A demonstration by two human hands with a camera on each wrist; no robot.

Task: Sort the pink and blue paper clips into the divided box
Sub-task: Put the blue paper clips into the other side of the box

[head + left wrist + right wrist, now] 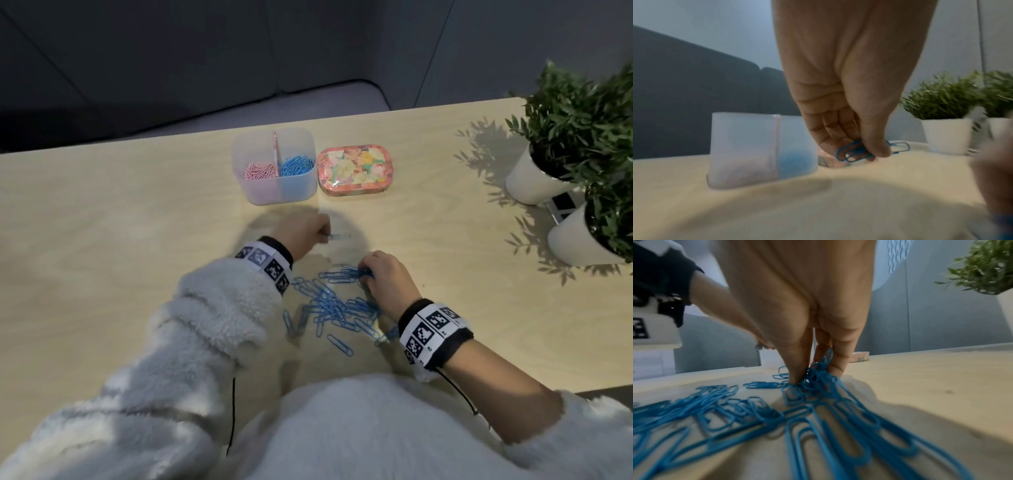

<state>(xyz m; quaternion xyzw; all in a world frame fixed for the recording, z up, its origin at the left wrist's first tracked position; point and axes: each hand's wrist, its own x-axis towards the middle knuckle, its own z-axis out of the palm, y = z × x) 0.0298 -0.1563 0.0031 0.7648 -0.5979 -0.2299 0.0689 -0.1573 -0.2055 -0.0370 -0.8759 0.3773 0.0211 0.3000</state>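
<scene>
A translucent divided box [274, 190] [744, 146] stands at the far middle of the table, with pink clips [259, 171] in its left half and blue clips [297, 166] in its right half. My left hand [305, 233] [859, 151] hovers in front of the box and pinches a few blue paper clips [854, 151]. A loose heap of blue paper clips [334, 308] [756, 415] lies near me. My right hand [380, 274] [813, 376] reaches into the heap's far edge and pinches a bunch of blue clips [818, 378] between thumb and fingers.
A flowered tin [354, 169] sits just right of the box. Two potted plants in white pots [534, 178] [582, 236] stand at the table's right end. The table's far edge runs behind the box, with a dark sofa beyond.
</scene>
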